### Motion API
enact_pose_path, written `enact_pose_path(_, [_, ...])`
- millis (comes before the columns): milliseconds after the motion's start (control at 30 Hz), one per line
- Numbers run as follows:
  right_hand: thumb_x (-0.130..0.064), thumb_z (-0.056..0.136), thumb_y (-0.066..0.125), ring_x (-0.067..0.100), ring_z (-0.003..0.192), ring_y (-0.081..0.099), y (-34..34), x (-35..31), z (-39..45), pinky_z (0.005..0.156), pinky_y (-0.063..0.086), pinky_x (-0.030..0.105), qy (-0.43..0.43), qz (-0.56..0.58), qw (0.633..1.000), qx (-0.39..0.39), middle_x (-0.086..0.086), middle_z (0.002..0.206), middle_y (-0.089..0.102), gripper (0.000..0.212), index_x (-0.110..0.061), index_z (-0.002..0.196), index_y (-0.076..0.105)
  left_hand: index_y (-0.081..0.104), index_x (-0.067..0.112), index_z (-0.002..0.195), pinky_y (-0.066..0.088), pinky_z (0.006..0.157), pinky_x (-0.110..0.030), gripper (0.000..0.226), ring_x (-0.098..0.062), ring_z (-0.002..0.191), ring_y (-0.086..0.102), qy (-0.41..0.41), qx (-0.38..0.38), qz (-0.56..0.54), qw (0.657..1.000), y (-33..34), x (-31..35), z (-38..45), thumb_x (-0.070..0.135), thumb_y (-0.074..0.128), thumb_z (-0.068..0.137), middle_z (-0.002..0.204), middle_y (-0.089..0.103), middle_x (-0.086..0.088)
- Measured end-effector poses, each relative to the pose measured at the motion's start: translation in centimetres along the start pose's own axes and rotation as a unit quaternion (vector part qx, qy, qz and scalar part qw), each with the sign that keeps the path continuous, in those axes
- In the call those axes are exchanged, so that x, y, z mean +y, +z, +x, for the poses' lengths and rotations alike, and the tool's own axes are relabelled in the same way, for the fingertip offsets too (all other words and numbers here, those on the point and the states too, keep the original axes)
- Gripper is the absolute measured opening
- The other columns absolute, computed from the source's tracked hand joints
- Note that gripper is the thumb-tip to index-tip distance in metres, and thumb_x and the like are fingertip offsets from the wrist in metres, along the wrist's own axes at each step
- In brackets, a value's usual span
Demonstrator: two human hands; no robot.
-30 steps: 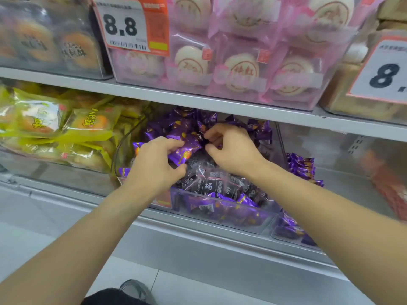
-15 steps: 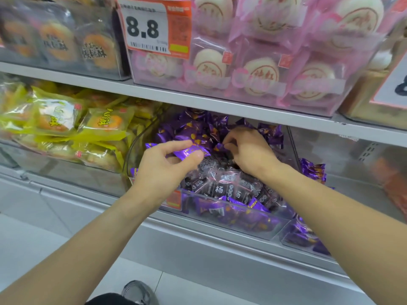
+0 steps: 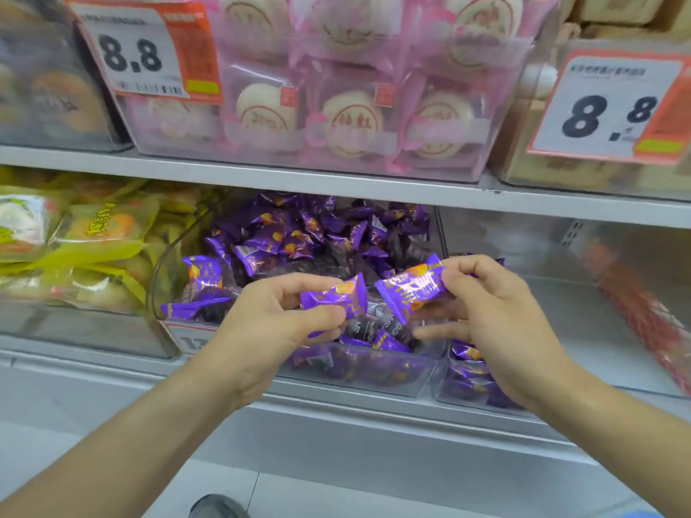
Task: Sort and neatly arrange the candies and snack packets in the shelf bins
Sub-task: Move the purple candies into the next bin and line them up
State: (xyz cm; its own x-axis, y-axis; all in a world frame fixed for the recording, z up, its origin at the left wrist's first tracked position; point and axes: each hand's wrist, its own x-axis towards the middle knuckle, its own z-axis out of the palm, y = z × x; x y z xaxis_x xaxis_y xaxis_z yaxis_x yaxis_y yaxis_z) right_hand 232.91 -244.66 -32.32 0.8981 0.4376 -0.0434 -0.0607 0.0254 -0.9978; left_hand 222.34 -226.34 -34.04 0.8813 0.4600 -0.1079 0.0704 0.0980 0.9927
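Both hands hover over a clear shelf bin (image 3: 359, 372) heaped with purple candy packets (image 3: 299, 233) on the lower shelf. The left hand (image 3: 273, 323) pinches one purple packet (image 3: 338, 299) between thumb and curled fingers (image 3: 299, 284), and the right hand (image 3: 493, 315) grips a second purple packet (image 3: 409, 289) the same way — the two packets sit just beside each other above the bin's front half. Each wrapper bears gold characters and an orange spot, too blurred to read. Darker wrappers (image 3: 370, 323) with white characters lie below the hands. A neighbouring clear bin (image 3: 445, 394) to the right holds more purple packets, partly hidden by the right wrist. To the left, yellow snack packets (image 3: 97, 233) with orange print fill another bin. On the upper shelf (image 3: 336, 185), pink-wrapped round pastries (image 3: 353, 121) carry red characters, and two price tags read "8.8" — one at the left (image 3: 131, 50), one at the right (image 3: 605, 110). A tag fragment on the purple bin's front shows "1".
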Motion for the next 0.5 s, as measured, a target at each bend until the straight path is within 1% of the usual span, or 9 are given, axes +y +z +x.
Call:
enact_pose_path(67, [-0.012,0.104,0.043,0.025,0.059,0.066,-1.1,-0.1,-0.3,0.053,0.061,0.041,0.011,0.02,1.0,0.018,0.009,0.072,0.066,0.018,-0.007,0.1,0.059,0.076,0.006,0.096,0.061,0.08,-0.036,0.022,-0.029,0.082,0.071,-0.019,-0.037,-0.036,0.998,1.1,-0.1,-0.3,-0.006,0.072,0.077,0.093,0.074,-0.022])
enact_pose_path(133, [-0.014,0.106,0.038,0.026,0.052,0.061,-2.0,-0.2,-0.8,0.045,0.055,0.035,0.013,0.01,1.0,0.017,0.008,0.07,0.063,0.023,-0.011,0.102,0.061,0.074,0.003,0.104,0.061,0.08,-0.034,0.031,-0.032,0.086,0.071,-0.02,-0.062,-0.036,0.997,1.9,-0.3,-0.4,0.005,0.073,0.072,0.096,0.074,-0.022])
enact_pose_path(200, [-0.019,0.107,0.037,0.023,0.042,0.05,-2.8,-0.1,-1.2,0.04,0.046,0.031,-0.016,-0.031,0.999,0.015,0.004,0.063,0.059,0.025,-0.017,0.103,0.061,0.072,0.004,0.108,0.06,0.082,-0.033,0.04,-0.033,0.091,0.072,-0.019,-0.076,-0.028,0.997,2.7,-0.3,-0.4,0.012,0.073,0.069,0.099,0.074,-0.021])
enact_pose_path(233, [-0.023,0.107,0.038,0.022,0.041,0.045,-3.1,0.0,-1.3,0.041,0.042,0.031,-0.033,-0.052,0.998,0.011,0.002,0.06,0.058,0.024,-0.019,0.104,0.061,0.071,0.004,0.11,0.059,0.083,-0.033,0.042,-0.033,0.093,0.072,-0.021,-0.082,-0.031,0.996,3.1,-0.3,-0.3,0.013,0.073,0.069,0.101,0.074,-0.02])
enact_pose_path(300, [-0.03,0.104,0.043,0.02,0.041,0.041,-3.8,0.1,-1.3,0.045,0.037,0.034,-0.04,-0.062,0.997,-0.001,-0.001,0.059,0.059,0.023,-0.016,0.108,0.06,0.07,0.002,0.111,0.06,0.082,-0.032,0.043,-0.034,0.095,0.072,-0.033,-0.094,-0.046,0.994,3.9,-0.2,-0.3,0.016,0.071,0.07,0.102,0.074,-0.02])
enact_pose_path(367, [-0.032,0.1,0.049,0.017,0.042,0.043,-4.5,0.2,-1.1,0.047,0.038,0.033,-0.023,-0.042,0.999,-0.018,-0.001,0.063,0.063,0.027,-0.011,0.111,0.061,0.07,0.0,0.109,0.06,0.079,-0.031,0.04,-0.035,0.096,0.072,-0.043,-0.098,-0.054,0.993,4.7,-0.2,-0.2,0.017,0.068,0.074,0.102,0.074,-0.021])
enact_pose_path(433, [-0.035,0.093,0.057,0.017,0.046,0.046,-5.0,0.1,-1.1,0.048,0.043,0.027,-0.01,-0.027,0.999,-0.041,0.001,0.068,0.068,0.032,-0.009,0.111,0.063,0.071,-0.001,0.109,0.061,0.078,-0.031,0.034,-0.034,0.095,0.072,-0.052,-0.101,-0.049,0.992,5.4,-0.1,-0.1,0.016,0.065,0.08,0.102,0.074,-0.021])
enact_pose_path(500, [-0.038,0.084,0.063,0.018,0.054,0.049,-5.5,0.1,-1.0,0.052,0.045,0.024,-0.004,-0.015,0.997,-0.071,0.005,0.075,0.072,0.038,-0.009,0.108,0.066,0.071,-0.002,0.109,0.061,0.078,-0.031,0.03,-0.033,0.095,0.072,-0.065,-0.101,-0.051,0.991,5.9,-0.1,0.0,0.013,0.063,0.084,0.102,0.074,-0.022])
